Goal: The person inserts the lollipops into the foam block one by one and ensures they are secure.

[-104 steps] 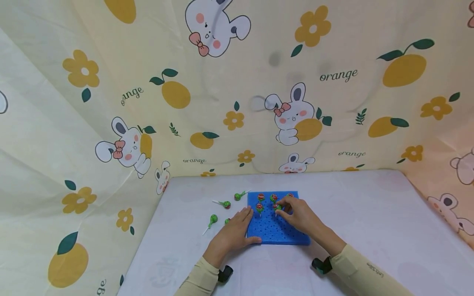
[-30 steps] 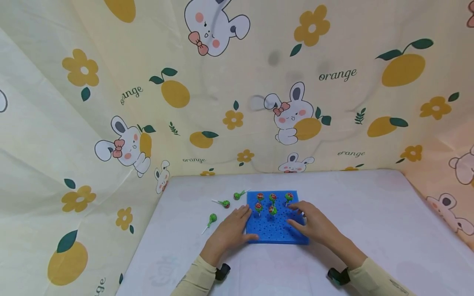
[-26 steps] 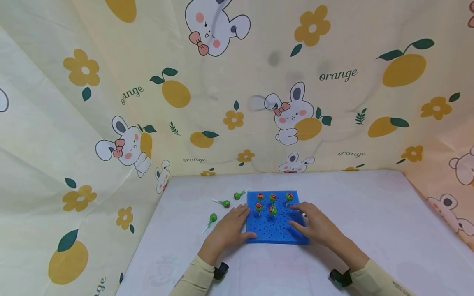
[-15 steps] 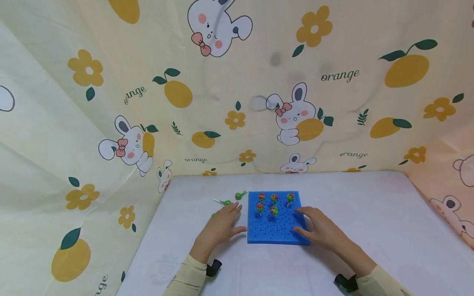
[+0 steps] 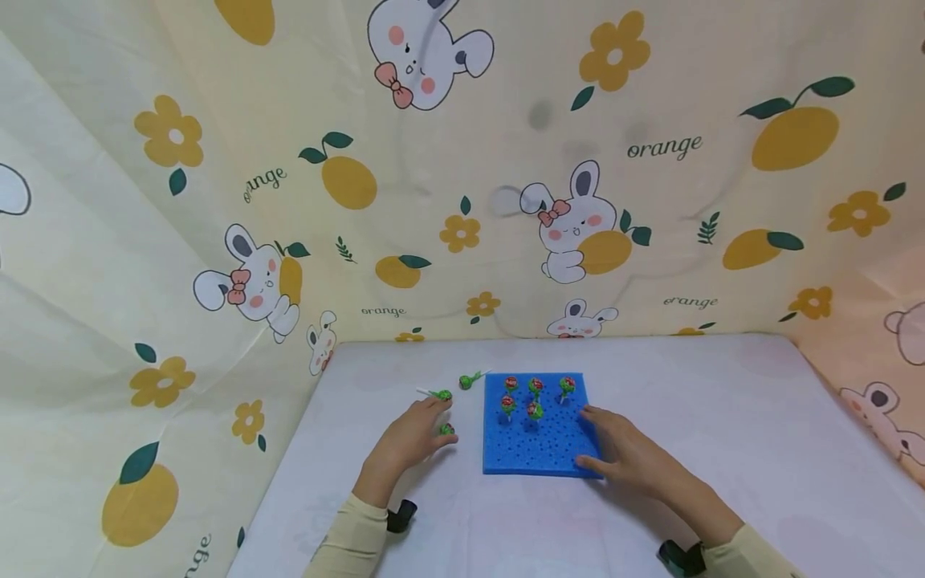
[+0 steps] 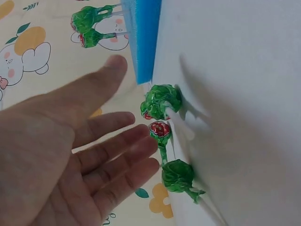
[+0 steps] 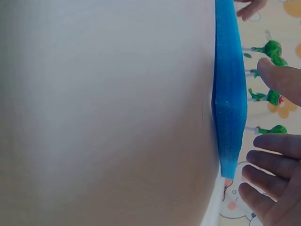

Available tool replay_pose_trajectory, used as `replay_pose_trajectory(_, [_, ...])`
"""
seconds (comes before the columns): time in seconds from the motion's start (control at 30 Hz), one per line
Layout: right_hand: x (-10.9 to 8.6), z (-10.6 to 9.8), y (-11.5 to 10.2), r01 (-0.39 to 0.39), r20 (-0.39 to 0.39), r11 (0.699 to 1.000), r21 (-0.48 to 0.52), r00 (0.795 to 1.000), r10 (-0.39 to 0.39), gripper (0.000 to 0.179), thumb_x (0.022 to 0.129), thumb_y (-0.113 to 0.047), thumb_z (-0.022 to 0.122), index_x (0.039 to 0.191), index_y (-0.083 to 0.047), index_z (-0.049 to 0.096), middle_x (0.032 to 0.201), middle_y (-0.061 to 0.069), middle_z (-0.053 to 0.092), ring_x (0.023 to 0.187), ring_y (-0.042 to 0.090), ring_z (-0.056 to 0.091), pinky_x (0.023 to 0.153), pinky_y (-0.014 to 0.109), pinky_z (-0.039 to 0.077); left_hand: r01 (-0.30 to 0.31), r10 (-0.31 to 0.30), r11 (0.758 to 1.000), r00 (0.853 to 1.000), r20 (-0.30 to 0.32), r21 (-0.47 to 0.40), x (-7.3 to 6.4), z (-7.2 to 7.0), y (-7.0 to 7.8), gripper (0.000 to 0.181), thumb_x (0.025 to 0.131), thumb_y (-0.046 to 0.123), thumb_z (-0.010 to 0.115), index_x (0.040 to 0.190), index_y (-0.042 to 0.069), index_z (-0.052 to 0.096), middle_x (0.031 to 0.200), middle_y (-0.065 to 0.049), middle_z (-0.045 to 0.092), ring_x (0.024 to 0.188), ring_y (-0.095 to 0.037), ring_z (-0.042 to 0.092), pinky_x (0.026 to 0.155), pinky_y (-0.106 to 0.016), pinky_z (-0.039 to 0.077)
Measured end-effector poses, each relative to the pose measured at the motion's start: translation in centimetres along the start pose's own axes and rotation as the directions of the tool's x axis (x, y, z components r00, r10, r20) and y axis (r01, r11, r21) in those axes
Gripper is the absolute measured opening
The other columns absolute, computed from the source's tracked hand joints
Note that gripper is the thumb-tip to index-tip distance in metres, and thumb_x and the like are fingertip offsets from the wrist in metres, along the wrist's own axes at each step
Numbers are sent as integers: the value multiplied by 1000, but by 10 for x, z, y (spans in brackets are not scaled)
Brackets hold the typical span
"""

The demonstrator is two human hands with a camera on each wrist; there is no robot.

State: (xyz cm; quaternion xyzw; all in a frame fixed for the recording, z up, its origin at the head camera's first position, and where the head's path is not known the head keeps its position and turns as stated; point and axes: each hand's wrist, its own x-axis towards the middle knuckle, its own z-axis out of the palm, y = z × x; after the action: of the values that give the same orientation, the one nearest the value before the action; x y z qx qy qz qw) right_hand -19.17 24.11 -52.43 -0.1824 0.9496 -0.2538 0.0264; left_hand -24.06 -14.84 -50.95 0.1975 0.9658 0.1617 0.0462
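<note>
Several green-and-red wrapped lollipops (image 5: 535, 411) stand upright by their sticks in a blue foam board (image 5: 542, 461) dotted with holes. My left hand (image 5: 401, 441) reaches over the loose lollipops left of the board, its fingers relaxed and holding nothing. Close to its fingertips in the left wrist view are a lollipop (image 6: 178, 176) and another lollipop (image 6: 162, 100), both lying on the table. My right hand (image 5: 636, 457) is at the board's right edge, thumb and fingers spread with nothing between them.
Behind the left hand, a lollipop (image 5: 442, 395) and another lollipop (image 5: 466, 382) lie on the white table (image 5: 694, 401). A patterned cloth (image 5: 462, 160) hangs behind the table.
My right hand has let go of a lollipop, which now stands in the board's second row, and moved right. My left hand has left the board's left edge for the loose lollipops.
</note>
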Motion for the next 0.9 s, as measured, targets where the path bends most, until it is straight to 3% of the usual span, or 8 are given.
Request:
replay_pose_trajectory(0.3, [-3, 2, 5, 22, 16, 999, -23, 1000, -22, 101, 94, -58, 79, 162, 5, 39, 167, 31, 36, 153, 55, 34, 119, 70, 38, 25, -26, 1000, 999, -20, -18, 4, 9, -2, 56, 97, 30, 83, 140, 0, 66, 119, -13, 73, 115, -30, 69, 102, -49, 58])
replay_pose_trajectory(0.57, [-5, 4, 9, -4, 61, 1000, -30, 998, 5, 112, 91, -68, 76, 167, 1, 31, 173, 28, 27, 157, 53, 28, 120, 69, 37, 33, -33, 999, 999, -35, 12, 6, 14, 1, 40, 96, 28, 84, 125, 3, 72, 113, -11, 73, 108, -29, 71, 96, -47, 60])
replay_pose_trajectory(0.9, [-2, 1, 14, 23, 70, 998, -51, 997, -19, 112, 91, -68, 75, 166, 3, 31, 173, 27, 26, 158, 52, 26, 121, 68, 36, 33, -33, 999, 999, -39, 8, 9, 16, 3, 27, 96, 22, 84, 115, 6, 73, 106, -7, 70, 97, -22, 70, 88, -43, 61])
